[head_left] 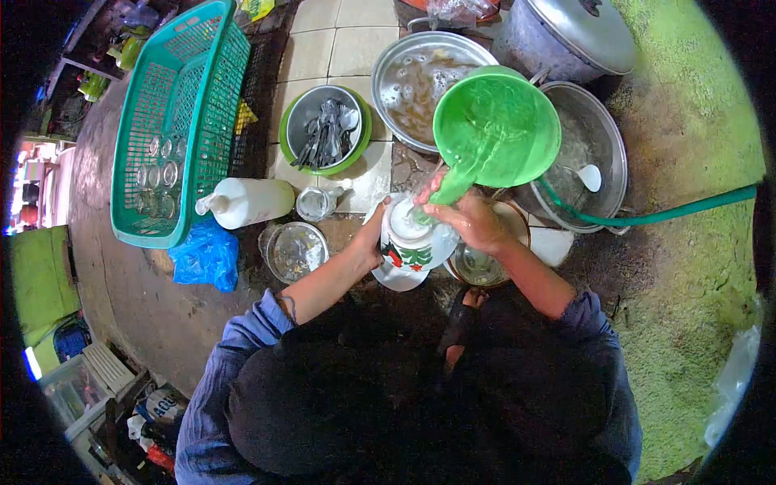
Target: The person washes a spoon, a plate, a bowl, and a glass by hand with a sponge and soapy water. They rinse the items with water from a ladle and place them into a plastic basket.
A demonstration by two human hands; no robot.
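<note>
My left hand point(373, 241) grips the side of a white bowl point(411, 252) painted with a red, black and green pattern. The bowl is tipped over, its round foot facing up. Closed on the handle of a light green water dipper point(505, 121), my right hand point(475, 220) tilts it above the bowl. Water runs from the dipper toward the bowl's base. Just below the bowl shows a white rim point(399, 280), its full shape hidden. A clear glass dish point(478, 265) lies partly under my right forearm.
A teal basket point(121, 186) with several glasses stands left. Near it are a white bottle point(250, 202), blue bag point(205, 257), glass mug point(316, 204) and cutlery pot point(301, 109). Behind sit a basin of cloudy water point(408, 105) and lidded pot point(537, 44); a green hose point(679, 217) enters another pot point(618, 145).
</note>
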